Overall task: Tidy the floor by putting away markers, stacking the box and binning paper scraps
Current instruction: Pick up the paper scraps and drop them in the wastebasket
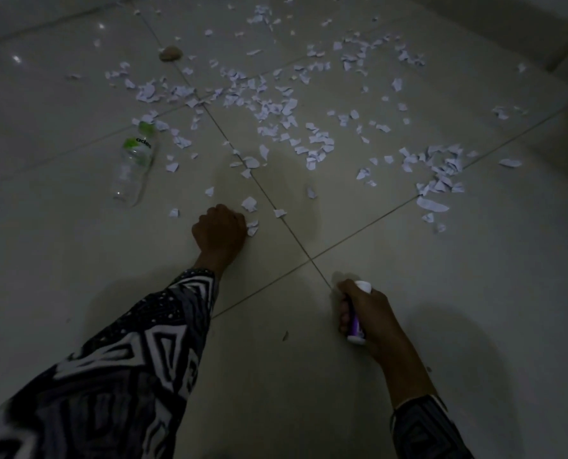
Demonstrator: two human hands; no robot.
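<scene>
White paper scraps [276, 107] lie scattered over the tiled floor, thickest in the middle and at the right. My left hand [219, 231] is down on the floor with its fingers curled, and small scraps [252, 226] poke out at its fingertips. My right hand [363, 314] grips a small white and purple container [355, 329] with a white cap, held near the floor at the lower right. No markers or box are in view.
An empty clear plastic bottle [132, 167] with a green label lies on its side at the left. A small brown lump [170, 54] sits farther back. A wall base or step [541, 34] runs along the top right.
</scene>
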